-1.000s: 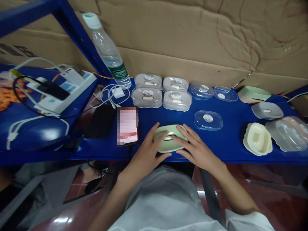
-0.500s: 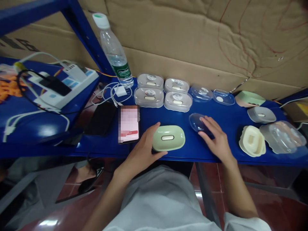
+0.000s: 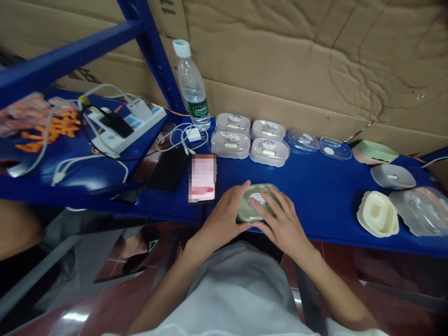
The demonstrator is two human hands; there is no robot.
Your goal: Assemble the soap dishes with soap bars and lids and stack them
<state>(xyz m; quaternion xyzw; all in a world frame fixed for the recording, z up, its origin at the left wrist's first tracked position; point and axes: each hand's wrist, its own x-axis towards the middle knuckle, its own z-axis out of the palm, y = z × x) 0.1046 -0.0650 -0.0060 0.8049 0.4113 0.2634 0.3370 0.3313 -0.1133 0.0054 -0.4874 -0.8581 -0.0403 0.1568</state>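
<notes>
Green plastic showed under a clear lid with a round white sticker, where the green box lay near the front edge of the blue bench, in front of the person's body. The left hand had its grip clamped on the left end of the box, index finger at the far side and thumb at the near edge. The right hand had its grip clamped on the right part, fingers spread over the lid and thumb by the near edge, close to the left thumb.

Just left of the left hand lay a lit phone, its screen pixelated, with a white charger and cable behind it. A water bottle stood upright near the cardboard at the back. To its right, four lidded boxes sat in two rows of two, followed by two clear pieces and a green and pink piece. Farther right lay a grey box, a cream box and several clear covers. At the far left, orange pieces lay beside a white power strip
</notes>
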